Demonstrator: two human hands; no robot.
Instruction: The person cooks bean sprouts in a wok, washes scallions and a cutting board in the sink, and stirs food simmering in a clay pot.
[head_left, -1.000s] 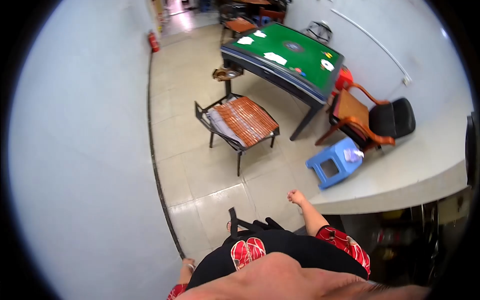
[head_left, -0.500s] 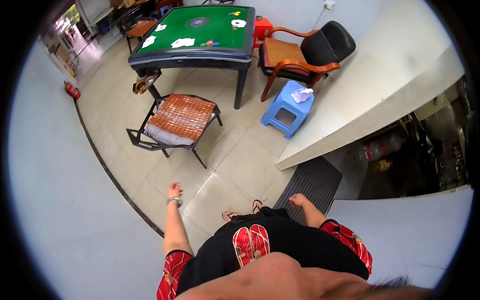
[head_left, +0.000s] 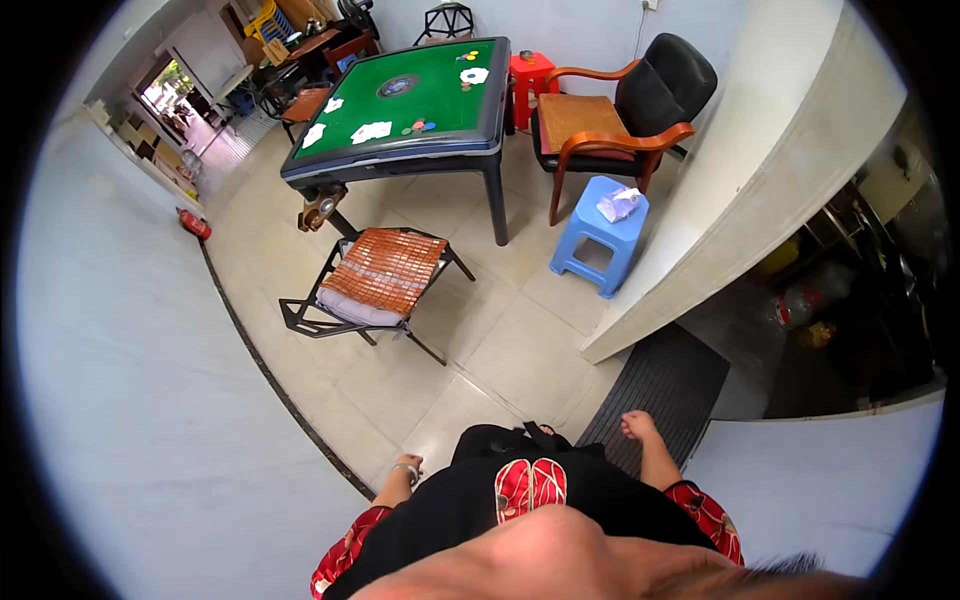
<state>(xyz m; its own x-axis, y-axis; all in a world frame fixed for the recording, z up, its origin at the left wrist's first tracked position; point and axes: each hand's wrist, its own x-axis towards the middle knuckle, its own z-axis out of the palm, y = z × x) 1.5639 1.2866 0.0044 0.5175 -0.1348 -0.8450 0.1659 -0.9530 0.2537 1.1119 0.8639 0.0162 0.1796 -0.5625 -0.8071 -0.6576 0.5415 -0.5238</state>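
My left hand, with a bracelet at the wrist, hangs low beside my black clothing. Its fingers look loosely curled, and I see nothing in them. My right hand is closed in a loose fist above the dark ribbed mat, touching nothing. Ahead stands a chair with a reddish-brown tile mat over a grey cushion. Beyond it is a green-topped game table bearing white cards and coloured chips.
A blue plastic stool carries a purple tissue pack. Behind it are a black armchair and a red stool. A white wall end juts out at right. A fire extinguisher stands by the left wall; a doorway opens far left.
My left hand has swung back toward my body, and my right hand stays in a loose fist. The view has tilted up and turned left, showing more of the far room.
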